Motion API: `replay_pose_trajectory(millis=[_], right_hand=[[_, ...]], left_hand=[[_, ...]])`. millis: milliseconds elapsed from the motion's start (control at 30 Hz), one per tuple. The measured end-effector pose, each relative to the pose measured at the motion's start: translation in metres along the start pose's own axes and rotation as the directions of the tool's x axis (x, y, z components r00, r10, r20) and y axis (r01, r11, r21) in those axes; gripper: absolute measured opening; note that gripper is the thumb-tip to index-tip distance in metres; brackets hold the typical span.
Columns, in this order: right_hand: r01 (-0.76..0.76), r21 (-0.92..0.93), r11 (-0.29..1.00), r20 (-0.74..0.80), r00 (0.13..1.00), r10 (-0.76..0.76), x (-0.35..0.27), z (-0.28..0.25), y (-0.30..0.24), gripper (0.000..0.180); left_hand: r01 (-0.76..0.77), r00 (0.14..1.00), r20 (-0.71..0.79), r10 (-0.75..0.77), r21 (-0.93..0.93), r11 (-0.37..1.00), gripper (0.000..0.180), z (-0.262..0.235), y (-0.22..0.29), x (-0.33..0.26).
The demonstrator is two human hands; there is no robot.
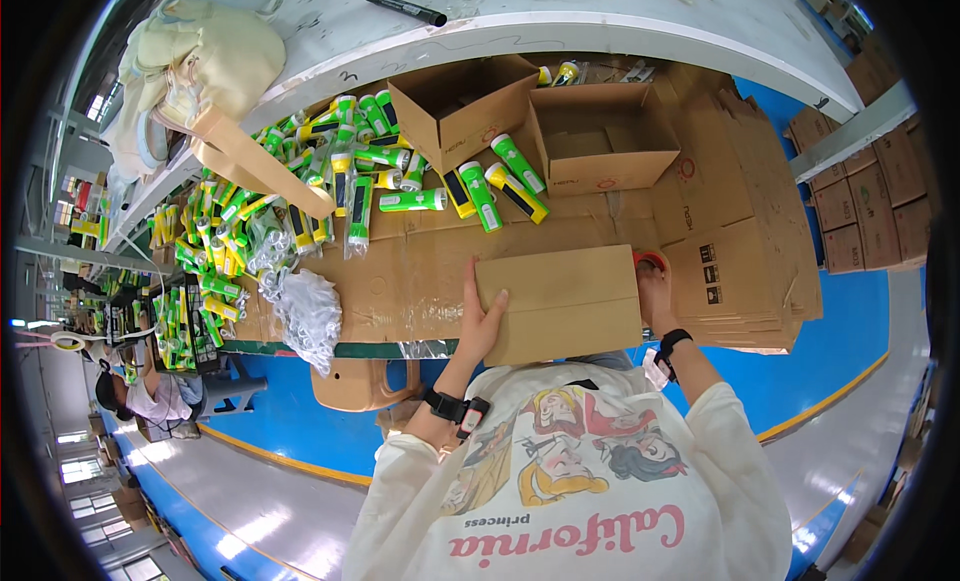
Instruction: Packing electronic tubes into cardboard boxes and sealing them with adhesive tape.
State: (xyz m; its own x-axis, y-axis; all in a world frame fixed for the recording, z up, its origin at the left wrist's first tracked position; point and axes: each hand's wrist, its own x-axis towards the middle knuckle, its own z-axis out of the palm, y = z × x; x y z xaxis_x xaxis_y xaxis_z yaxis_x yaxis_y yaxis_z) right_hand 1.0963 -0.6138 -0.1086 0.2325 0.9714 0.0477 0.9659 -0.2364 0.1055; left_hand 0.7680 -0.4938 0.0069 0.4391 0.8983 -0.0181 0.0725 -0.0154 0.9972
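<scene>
**At the bench's near edge: carton braced left, red item right**

Closed carton [565, 301] sits at the near side of the cardboard-covered bench, right against the wearer's front. Probably pulled in close for support from body and bench.

Left hand [482, 321] clamps its left edge: thumb spread onto the upward face, fingers along the side. Reads as a steadying grip, leaving the middle of that face uncovered.

Right hand [655, 296] is at the opposite end, fingers curled round a red curved item [652, 261]. Can't tell what it is; carton hides part. Can't tell if those fingers also press the carton.

Beyond: two open cartons, left one [420, 126] tilted, right one [610, 173] upright. Loose flashlights [481, 196] lie just in front, likely for short reach. Bigger flashlight pile [340, 176] to the left, flat cardboard stack [755, 271] to the right; presumably sides split to leave working room between.
</scene>
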Motion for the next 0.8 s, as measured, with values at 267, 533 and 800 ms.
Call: replay_pose_trajectory(millis=[267,533,800], right_hand=[[-0.125,0.772,0.623,0.000,0.981,0.196,0.020,-0.068,0.029,0.035],[-0.438,0.899,-0.021,0.415,0.866,-0.279,0.029,-0.250,0.010,0.030],[-0.295,0.897,0.329,0.436,0.711,-0.552,0.060,-0.220,-0.062,0.034]], left_hand=[[-0.043,0.999,-0.023,0.046,0.114,0.993,0.060,-0.006,-0.013,0.001],[-0.038,0.998,-0.051,0.043,0.103,0.994,0.058,-0.009,-0.016,0.001],[-0.031,0.987,-0.139,0.083,0.342,0.939,0.055,-0.006,-0.007,-0.002]])
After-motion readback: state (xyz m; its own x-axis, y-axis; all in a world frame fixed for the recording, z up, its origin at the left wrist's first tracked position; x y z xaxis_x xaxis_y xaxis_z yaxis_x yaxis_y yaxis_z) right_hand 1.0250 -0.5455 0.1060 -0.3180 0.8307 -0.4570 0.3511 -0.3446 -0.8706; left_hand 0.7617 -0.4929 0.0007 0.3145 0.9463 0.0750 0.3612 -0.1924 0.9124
